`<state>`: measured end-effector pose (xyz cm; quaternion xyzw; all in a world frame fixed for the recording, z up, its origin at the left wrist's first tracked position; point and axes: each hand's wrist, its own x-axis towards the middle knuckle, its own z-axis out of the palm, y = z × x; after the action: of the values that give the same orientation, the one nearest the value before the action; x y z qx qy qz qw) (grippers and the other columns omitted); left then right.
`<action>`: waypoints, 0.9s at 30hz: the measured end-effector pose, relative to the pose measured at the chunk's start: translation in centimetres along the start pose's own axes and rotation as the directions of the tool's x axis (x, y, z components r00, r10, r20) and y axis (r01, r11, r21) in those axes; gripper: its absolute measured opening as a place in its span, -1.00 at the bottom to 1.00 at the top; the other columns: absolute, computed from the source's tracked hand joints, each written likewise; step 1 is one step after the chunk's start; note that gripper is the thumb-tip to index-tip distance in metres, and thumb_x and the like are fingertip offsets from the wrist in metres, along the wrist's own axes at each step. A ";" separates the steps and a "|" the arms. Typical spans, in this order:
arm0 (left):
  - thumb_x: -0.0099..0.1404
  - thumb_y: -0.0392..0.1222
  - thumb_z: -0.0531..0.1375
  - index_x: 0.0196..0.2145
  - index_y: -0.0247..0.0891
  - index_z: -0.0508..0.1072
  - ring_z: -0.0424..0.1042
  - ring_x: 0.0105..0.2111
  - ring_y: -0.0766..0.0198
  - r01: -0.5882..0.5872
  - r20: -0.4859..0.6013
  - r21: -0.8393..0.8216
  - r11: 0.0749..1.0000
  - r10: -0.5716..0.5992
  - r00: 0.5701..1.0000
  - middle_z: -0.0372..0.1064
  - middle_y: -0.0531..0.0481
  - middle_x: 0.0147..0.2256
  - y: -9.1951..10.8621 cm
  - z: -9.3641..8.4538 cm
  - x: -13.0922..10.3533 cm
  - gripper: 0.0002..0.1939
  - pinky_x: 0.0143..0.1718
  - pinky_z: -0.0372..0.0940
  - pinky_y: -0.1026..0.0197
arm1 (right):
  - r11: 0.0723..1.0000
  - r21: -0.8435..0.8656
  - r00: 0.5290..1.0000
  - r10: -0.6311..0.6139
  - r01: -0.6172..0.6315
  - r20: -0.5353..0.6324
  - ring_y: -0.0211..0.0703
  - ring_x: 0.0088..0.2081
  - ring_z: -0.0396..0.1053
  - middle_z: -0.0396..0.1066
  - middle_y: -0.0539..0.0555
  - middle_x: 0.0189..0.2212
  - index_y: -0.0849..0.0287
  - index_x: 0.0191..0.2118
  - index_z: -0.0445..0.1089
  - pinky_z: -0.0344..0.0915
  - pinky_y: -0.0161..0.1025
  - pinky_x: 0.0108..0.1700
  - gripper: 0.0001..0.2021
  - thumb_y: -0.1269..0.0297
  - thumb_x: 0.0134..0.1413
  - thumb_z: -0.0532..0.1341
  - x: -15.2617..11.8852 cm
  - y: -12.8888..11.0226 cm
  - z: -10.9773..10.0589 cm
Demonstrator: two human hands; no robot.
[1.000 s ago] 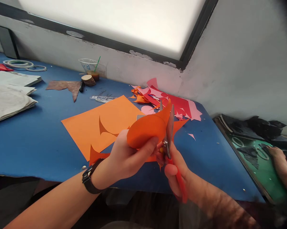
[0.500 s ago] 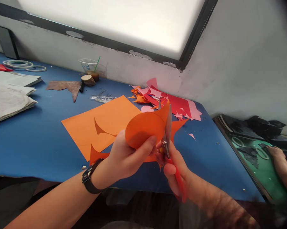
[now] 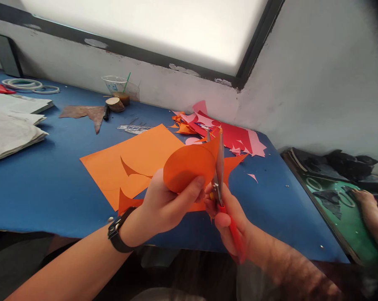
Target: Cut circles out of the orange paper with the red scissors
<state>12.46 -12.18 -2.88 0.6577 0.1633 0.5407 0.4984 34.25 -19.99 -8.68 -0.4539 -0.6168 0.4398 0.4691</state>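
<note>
My left hand (image 3: 173, 205) is closed on a rounded piece of orange paper (image 3: 189, 165), its thumb pressing on the front face. A pointed flap stands up at the piece's right edge. My right hand (image 3: 231, 221) grips red-handled scissors (image 3: 219, 184) with the blades pointing away from me. The blades are spread, and the pointed flap lies between them. Beneath my hands are an orange sheet (image 3: 145, 146) and curved orange offcuts (image 3: 234, 165), partly hidden by my left hand and the round piece.
Red and pink paper (image 3: 232, 133) with scraps lies at the back right. Behind are a plastic cup (image 3: 116, 85), a wood slice (image 3: 115, 104) and a clear stencil ruler (image 3: 135, 128). White sheets (image 3: 13, 129) lie left. Another person's hand (image 3: 364, 198) rests on a green table at right.
The view has shifted very slightly. My hands, the orange piece and the scissors keep nearly the same pose, with the blades still spread around the flap.
</note>
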 end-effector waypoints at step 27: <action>0.67 -0.22 0.38 -0.36 -0.18 0.67 0.64 -0.47 0.20 0.053 -0.045 -0.037 0.998 -0.055 0.997 0.66 0.03 -0.43 0.1 -0.1 -0.3 -0.65 -0.45 0.57 0.26 | 0.994 0.074 0.996 0.087 -0.084 -0.036 -0.06 -0.29 0.27 0.38 -0.01 -0.21 -0.12 0.18 0.59 0.31 -0.15 -0.27 -0.15 -0.72 0.12 0.53 -0.1 -1.4 0.6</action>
<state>12.27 -12.42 -3.00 0.6312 0.1827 0.5451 0.5206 33.43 -20.49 -7.42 -0.4709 -0.5711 0.4727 0.4781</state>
